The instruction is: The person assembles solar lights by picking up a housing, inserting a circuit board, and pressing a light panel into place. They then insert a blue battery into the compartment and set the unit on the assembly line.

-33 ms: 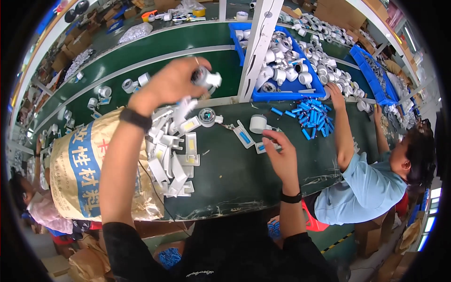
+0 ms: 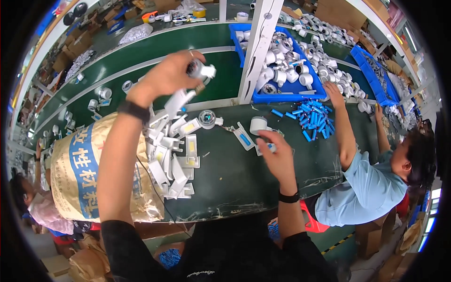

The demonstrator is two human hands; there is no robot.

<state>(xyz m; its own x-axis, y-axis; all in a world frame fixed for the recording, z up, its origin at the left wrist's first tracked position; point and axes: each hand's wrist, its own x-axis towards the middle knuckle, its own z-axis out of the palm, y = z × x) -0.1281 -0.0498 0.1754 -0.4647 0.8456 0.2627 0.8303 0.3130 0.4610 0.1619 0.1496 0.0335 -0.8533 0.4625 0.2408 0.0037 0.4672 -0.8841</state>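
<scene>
My left hand (image 2: 169,75) is raised over the far edge of the bench, its fingers closed around a round white lamp-like unit (image 2: 205,70) with a dark face. A white housing (image 2: 175,104) dangles beneath that hand, apparently joined to the unit. Over the bench's middle, my right hand (image 2: 280,157) has thumb and forefinger apart and appears to hold nothing. Just beyond its fingertips stands a white cylindrical head (image 2: 258,125). To the left of this lies an open white housing (image 2: 244,139) with a blue battery cell inside. Another round unit (image 2: 206,119) rests face up nearby.
White housings (image 2: 176,176) are heaped beside a large paper sack (image 2: 84,174) on the left. Blue cells (image 2: 314,121) lie piled right, before a blue tray (image 2: 289,97) of white units. A white post (image 2: 256,51) rises there. A co-worker's hand (image 2: 334,94) reaches near the tray.
My left hand has shifted slightly left and up with the round unit, and the housing under it shows more clearly. My right hand has moved a little to the left.
</scene>
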